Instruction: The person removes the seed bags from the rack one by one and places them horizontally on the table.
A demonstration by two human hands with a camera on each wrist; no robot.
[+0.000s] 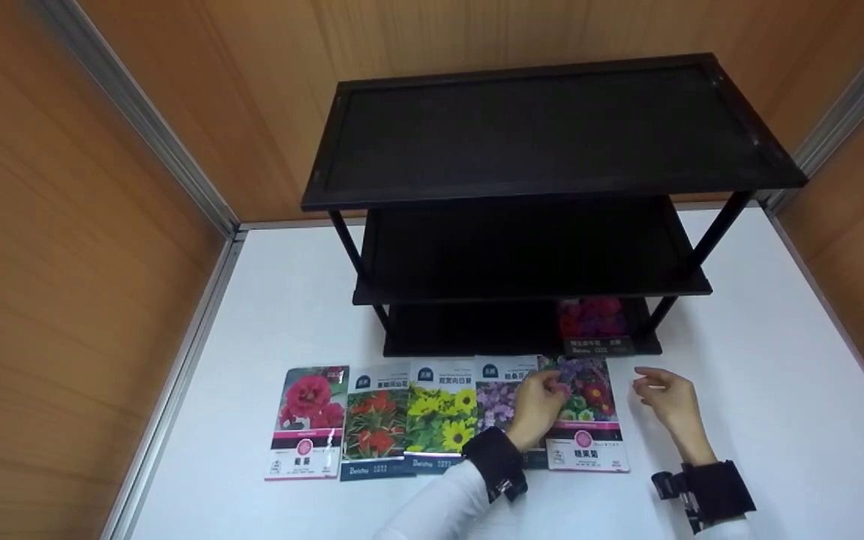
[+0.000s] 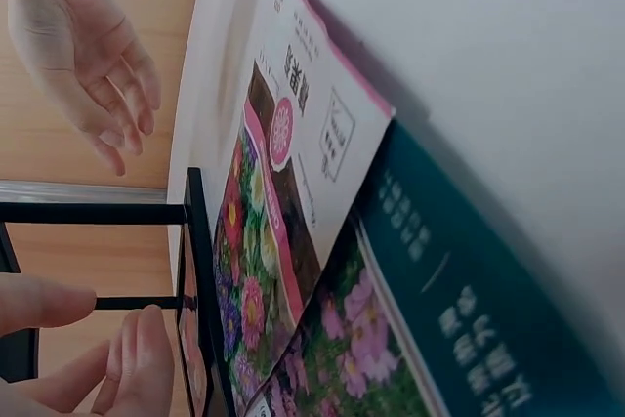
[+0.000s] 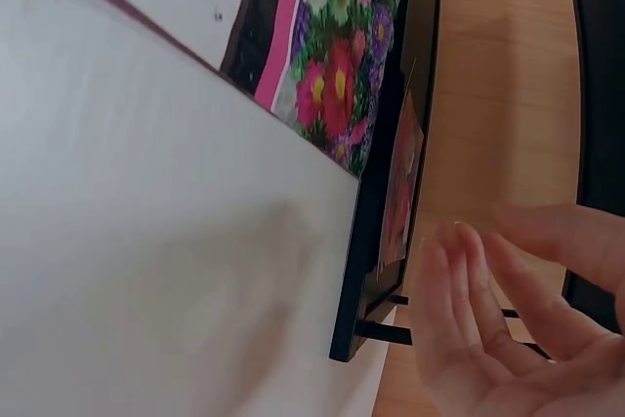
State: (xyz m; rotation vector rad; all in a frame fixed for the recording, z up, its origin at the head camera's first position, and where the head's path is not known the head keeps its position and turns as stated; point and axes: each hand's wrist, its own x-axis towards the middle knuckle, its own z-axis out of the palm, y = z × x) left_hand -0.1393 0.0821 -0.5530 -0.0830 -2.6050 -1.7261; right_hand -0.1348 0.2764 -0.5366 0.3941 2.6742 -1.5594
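Five flower seed packets lie in a row on the white table: a pink-flower packet (image 1: pixel 308 405), a red-flower packet (image 1: pixel 377 427), a yellow-flower packet (image 1: pixel 439 416), a purple-flower packet (image 1: pixel 492 401) and a mixed-daisy packet (image 1: pixel 589 439). Over the last two hovers my left hand (image 1: pixel 537 405), thumb and fingers apart with nothing between them in the left wrist view; its forearm partly covers the purple one. To the right of the daisy packet, my right hand (image 1: pixel 670 405) is held above the table, fingers loosely bent and holding nothing. Another packet (image 1: pixel 593 322) lies on the rack's bottom shelf.
A black three-tier rack (image 1: pixel 552 135) stands behind the row, its bottom shelf's front edge close to the packets' tops. Its upper tiers overhang and hide part of the bottom shelf. Wooden panels (image 1: pixel 49 300) with metal edging enclose the table (image 1: pixel 252 300).
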